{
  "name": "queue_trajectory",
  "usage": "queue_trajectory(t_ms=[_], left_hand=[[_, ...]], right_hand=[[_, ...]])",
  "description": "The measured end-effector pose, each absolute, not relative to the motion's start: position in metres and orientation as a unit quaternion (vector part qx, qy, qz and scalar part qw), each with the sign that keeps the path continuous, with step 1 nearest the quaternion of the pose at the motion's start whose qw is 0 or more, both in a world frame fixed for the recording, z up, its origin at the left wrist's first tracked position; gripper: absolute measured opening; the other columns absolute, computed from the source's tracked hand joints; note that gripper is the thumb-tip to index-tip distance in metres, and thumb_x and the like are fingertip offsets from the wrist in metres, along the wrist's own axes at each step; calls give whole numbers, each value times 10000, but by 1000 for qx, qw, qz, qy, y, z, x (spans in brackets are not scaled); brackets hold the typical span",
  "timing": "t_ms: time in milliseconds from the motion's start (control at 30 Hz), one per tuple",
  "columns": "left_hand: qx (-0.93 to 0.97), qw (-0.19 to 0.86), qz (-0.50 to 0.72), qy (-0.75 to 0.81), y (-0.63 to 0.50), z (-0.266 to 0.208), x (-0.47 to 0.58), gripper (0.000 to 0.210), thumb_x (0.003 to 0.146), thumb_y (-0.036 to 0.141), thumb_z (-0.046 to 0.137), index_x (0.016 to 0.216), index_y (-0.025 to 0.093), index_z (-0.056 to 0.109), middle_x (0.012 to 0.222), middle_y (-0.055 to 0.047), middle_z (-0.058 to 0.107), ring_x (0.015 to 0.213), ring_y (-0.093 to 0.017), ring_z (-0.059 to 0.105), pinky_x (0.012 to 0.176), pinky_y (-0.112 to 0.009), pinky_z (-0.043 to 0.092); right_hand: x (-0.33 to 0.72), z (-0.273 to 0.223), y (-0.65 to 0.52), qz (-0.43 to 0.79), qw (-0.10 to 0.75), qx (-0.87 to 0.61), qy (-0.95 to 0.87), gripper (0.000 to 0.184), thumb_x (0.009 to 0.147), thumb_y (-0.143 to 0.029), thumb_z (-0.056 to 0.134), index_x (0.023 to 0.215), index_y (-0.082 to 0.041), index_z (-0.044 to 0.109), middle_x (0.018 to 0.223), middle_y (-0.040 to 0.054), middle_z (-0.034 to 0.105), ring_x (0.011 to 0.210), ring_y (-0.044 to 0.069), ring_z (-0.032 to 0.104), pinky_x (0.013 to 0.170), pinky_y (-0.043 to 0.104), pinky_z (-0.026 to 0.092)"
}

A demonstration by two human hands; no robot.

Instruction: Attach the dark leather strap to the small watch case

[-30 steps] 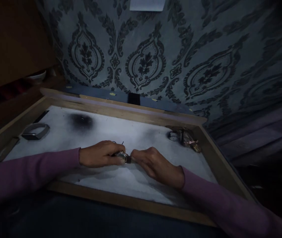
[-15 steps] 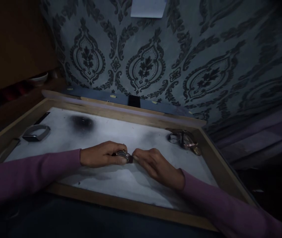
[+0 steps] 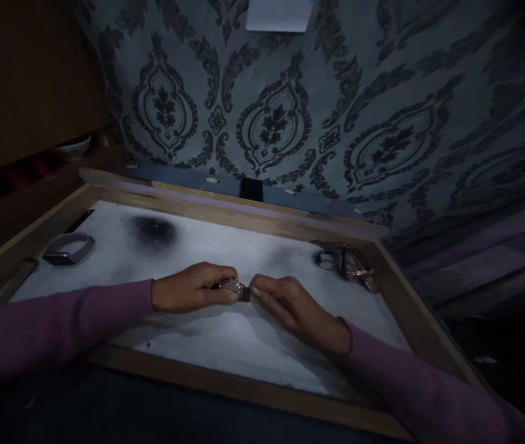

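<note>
Pinching the watch point(image 3: 231, 286) by its case, the left hand point(image 3: 193, 288) likely steadies it while the right hand point(image 3: 296, 306) pinches the strap point(image 3: 245, 294) near its end, seemingly holding it straight, midway across the box point(image 3: 244, 213) between left band point(image 3: 61, 256) and far-right pile point(image 3: 352, 264).

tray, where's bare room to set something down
Bare: beyond left hand and right hand, between dark smudge and pile; also between right hand and front rim. Crowded: back right, at the pile; left end, around the grey band.
</note>
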State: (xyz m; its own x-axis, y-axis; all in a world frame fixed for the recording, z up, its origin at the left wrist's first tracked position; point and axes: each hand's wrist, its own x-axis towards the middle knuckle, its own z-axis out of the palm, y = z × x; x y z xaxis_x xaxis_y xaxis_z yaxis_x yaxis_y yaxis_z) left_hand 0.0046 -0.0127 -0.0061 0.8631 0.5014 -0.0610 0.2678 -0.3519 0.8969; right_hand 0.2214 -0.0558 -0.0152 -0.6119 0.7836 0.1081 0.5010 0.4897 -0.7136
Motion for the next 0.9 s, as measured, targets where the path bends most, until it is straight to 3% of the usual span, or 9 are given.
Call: queue_trajectory(t_ms=[267,900], left_hand=[[783,561,129,237,-12,-9,6,241,902,369,483,776,164,474,688,37,385,634,-107,361,580,-234,300],[811,517,105,253,-13,-9,7,250,888,397,463,787,169,482,693,25,424,651,-118,391,591,-239,322]], right_hand=[[223,-16,-54,328,226,-383,-834,311,991,-307,334,706,-196,394,582,-57,331,494,79,342,497,222,271],[224,-14,-51,296,209,-334,-870,259,987,-241,343,743,-191,414,571,-68,334,469,67,347,480,214,279]])
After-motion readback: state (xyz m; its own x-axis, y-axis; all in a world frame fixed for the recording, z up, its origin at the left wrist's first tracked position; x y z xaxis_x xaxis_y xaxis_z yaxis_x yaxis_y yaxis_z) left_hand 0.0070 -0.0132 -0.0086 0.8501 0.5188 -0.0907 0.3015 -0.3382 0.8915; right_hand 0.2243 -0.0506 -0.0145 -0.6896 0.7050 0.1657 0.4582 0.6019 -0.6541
